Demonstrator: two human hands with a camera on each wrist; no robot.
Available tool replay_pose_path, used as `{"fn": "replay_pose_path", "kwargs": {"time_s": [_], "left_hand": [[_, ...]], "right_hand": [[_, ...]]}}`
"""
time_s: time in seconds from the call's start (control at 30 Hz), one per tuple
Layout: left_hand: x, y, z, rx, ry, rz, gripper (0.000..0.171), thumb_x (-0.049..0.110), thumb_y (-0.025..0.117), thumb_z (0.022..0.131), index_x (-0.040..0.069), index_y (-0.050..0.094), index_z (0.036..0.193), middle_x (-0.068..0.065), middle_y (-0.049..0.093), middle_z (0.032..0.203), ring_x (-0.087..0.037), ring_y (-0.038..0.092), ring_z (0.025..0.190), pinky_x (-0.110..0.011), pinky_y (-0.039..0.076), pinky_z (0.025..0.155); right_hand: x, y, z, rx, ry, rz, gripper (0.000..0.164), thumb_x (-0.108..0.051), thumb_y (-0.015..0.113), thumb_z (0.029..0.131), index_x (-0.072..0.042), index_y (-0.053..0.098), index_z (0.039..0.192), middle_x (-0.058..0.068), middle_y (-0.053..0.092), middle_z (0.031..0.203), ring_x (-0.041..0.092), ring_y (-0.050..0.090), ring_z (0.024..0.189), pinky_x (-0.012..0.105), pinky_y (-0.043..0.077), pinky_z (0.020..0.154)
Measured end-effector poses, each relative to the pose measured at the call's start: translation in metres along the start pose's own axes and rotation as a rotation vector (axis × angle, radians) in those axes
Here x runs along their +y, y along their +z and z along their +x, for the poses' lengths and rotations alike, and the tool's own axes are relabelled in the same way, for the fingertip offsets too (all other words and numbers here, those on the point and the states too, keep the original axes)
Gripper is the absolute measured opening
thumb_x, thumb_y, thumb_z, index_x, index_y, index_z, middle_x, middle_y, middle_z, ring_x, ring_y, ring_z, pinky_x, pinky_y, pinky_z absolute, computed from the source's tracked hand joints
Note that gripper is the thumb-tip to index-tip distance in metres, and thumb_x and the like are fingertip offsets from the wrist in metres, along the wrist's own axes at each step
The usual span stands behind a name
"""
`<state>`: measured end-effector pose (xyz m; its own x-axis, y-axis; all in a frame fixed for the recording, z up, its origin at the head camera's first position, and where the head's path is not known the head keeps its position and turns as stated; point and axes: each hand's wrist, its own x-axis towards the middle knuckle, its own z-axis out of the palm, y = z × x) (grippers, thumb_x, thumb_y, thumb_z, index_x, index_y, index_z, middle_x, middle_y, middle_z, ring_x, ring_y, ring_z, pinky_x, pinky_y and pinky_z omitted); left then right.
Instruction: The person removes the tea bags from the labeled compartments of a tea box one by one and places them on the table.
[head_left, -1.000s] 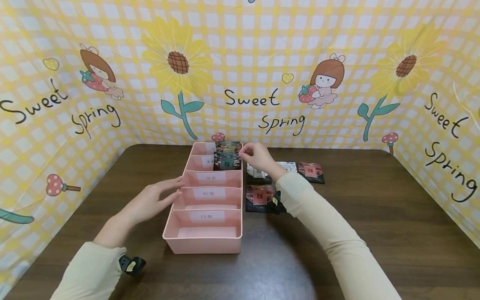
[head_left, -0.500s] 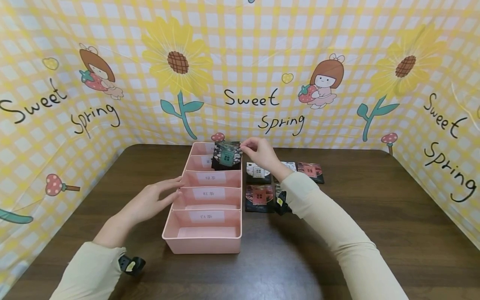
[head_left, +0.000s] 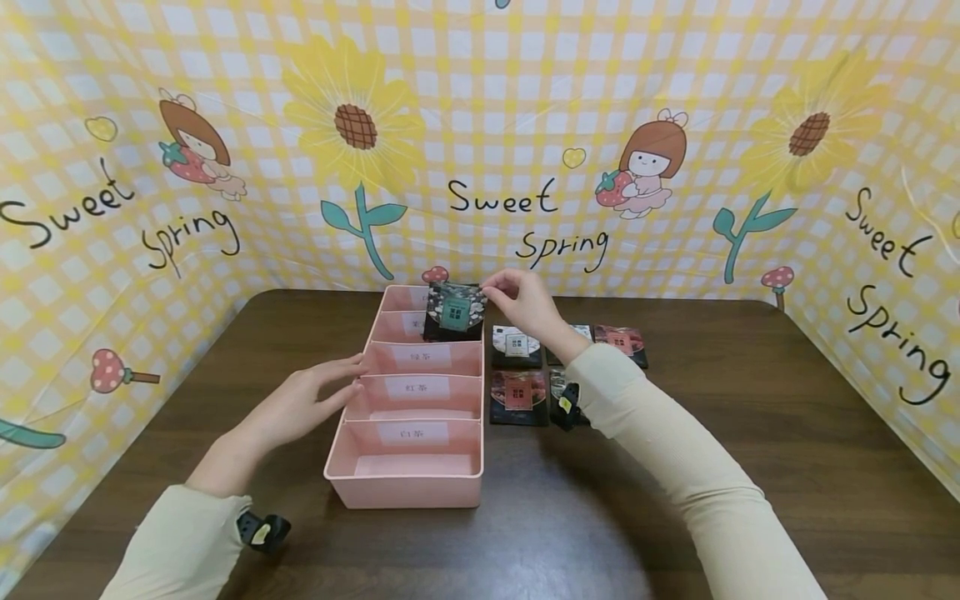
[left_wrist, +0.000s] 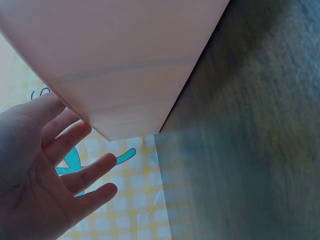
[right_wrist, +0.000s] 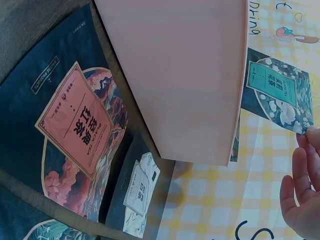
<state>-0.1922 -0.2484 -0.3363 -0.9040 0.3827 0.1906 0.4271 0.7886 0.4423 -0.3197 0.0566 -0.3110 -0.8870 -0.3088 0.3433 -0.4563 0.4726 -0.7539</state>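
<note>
My right hand (head_left: 528, 307) pinches the upper right corner of a dark tea packet (head_left: 454, 314) with a green label and white flowers. The packet hangs over the far compartments of a long pink divided box (head_left: 406, 493). In the right wrist view, this tea packet (right_wrist: 280, 92) sticks up above the box's rim, tilted, with thumb and finger at its corner. My left hand (head_left: 300, 398) rests on the box's left side with relaxed fingers. In the left wrist view, fingertips (left_wrist: 82, 131) of that hand lie right at the rim.
Right of the box lie several tea packets: one with a red label (head_left: 517, 393), one with a white label (head_left: 517, 343) and another red one (head_left: 619, 343) farther right. White paper labels (head_left: 414, 387) mark the compartments. A checked yellow cloth (head_left: 480, 100) hangs behind the table.
My right hand has risen slightly, away from me. The green-label packet came up with it and now covers the other packet that showed behind it. My left hand has stayed in place.
</note>
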Motion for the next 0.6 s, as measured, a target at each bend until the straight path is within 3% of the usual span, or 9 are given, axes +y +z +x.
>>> {"fn": "replay_pose_path", "kwargs": {"time_s": [0.6], "left_hand": [[0.000,0.000,-0.001,0.007,0.005,-0.004,0.038,0.023,0.057,0.093,0.004,0.058,0.126,-0.020,0.050,0.137,-0.040,0.047,0.126,-0.056,0.038,0.101]], "right_hand": [[-0.008,-0.019,-0.009,0.041,-0.034,0.017,0.017,-0.015,0.061,0.091,-0.002,0.067,0.099,0.016,0.069,0.095,0.021,0.062,0.081,0.023,0.048,0.067]]}}
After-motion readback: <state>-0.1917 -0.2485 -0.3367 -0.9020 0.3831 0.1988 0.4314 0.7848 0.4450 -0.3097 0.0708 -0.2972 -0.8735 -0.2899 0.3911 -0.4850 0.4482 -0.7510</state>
